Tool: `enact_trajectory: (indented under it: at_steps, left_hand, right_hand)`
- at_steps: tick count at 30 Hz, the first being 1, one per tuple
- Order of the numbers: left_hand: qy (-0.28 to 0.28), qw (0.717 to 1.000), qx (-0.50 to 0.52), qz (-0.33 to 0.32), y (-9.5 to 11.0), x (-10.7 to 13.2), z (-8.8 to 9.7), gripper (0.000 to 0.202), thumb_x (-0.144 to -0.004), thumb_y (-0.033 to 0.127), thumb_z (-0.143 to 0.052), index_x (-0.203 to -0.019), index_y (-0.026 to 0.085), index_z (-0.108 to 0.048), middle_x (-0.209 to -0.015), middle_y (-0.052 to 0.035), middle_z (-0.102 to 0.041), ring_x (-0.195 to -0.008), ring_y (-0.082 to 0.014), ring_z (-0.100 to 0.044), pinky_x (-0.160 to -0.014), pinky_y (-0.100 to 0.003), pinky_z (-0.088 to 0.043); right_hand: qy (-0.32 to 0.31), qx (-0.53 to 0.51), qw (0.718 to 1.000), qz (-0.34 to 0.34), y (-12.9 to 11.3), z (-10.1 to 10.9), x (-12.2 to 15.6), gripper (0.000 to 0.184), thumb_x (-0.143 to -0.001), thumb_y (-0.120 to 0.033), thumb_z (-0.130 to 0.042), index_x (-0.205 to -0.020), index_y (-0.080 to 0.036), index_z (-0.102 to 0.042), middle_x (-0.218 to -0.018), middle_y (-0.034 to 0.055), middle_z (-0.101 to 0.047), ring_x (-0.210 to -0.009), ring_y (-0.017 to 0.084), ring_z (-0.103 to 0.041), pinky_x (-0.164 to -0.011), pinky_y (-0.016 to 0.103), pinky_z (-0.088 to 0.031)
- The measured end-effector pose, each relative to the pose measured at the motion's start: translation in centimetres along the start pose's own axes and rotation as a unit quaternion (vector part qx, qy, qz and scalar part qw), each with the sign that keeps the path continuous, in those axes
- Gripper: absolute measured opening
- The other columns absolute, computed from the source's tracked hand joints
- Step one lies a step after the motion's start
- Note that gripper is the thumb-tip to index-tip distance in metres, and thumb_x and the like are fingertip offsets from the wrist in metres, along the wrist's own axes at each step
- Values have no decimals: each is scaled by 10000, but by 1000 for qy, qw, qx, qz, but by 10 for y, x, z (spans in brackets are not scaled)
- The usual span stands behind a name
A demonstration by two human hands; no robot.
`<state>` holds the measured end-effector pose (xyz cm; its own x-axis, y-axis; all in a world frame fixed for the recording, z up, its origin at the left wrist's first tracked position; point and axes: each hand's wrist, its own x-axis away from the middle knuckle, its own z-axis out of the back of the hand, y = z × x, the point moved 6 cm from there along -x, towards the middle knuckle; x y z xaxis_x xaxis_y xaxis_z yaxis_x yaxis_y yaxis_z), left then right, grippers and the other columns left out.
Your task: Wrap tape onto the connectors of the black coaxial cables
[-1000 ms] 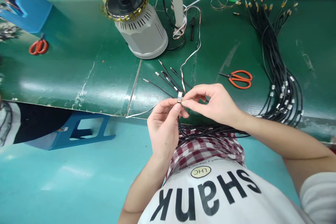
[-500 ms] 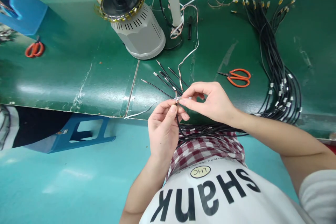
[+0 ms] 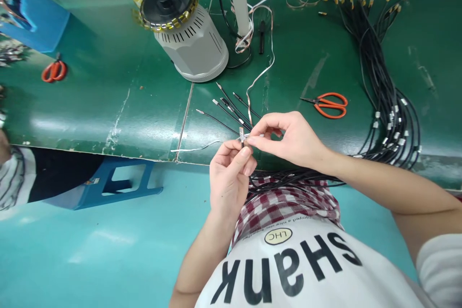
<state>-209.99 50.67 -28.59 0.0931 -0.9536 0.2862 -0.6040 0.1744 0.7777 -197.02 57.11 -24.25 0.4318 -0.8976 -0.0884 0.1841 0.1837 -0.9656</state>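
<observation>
Between the thumb and fingers of my left hand is a black cable, its pale, partly coppery end pointing up and away from me. My right hand pinches a thin white strip that lies across that cable end. From there a white length trails left to the bench edge. Just beyond my hands several black cables with stripped ends lie fanned out on the green bench. A bundle of black cables rests across my lap, below my right hand.
Orange-handled scissors lie right of my hands, before a large black cable bundle. A grey machine stands behind, beside a white post. Leftward are more scissors, a blue bin, a blue stool and a co-worker's sleeve.
My left hand has shifted slightly right, and its fingers have closed in more below the cable end. My right hand keeps its pinch at nearly the same place. A co-worker's arm shows more at left.
</observation>
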Motion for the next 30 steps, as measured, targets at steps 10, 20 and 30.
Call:
enact_trajectory:
  at_steps: [10,20,30]
  left_hand:
    - [-22,999,30,35,-5,-2,3,162,-853,253,-733,-794,136,-638,-763,9,-549,-518,-25,-446,-522,-178,-410]
    - [-17,999,29,37,-5,-2,2,188,-861,279,-728,-783,145,-623,-756,16,-533,-516,-28,-433,-524,-185,-419]
    - [-21,998,44,51,-6,1,0,199,-883,270,-702,-771,140,-601,-768,12,-531,-515,-23,-422,-521,-176,-410]
  right_hand:
    - [-37,-23,999,6,-1,-8,-7,138,-853,-255,-660,-853,-144,-742,-764,16,-710,-665,108,-560,-609,244,-395]
    - [-24,-4,1000,14,-3,-5,-7,152,-842,-294,-685,-830,-159,-754,-781,18,-694,-643,103,-504,-586,253,-367]
    - [-30,-16,999,8,2,-7,-9,140,-854,-258,-661,-845,-141,-737,-754,7,-678,-636,94,-504,-573,241,-358]
